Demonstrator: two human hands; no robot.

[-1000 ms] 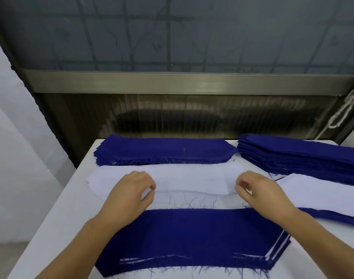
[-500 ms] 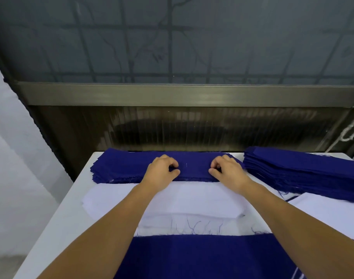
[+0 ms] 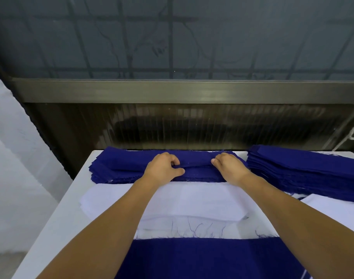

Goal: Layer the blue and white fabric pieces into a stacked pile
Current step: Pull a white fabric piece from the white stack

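Blue cloth, frayed edges: far blue stack [image 3: 119, 168] lies at the far edge of the white surface [image 3: 57, 222]. Left hand [image 3: 162, 168] and right hand [image 3: 229, 168] both rest on it, fingers curled, pinching the top blue piece [image 3: 196, 165] along its near edge. White stack [image 3: 192, 200] sits just nearer; the layered pile [image 3: 192, 256], blue on top, nearest. Second blue stack [image 3: 305, 170] to the right.

Risk, as judged: the pinch may catch two plies at once, or loose threads may drag the neighbouring layer askew on lifting.

No labels, brands or writing readable.
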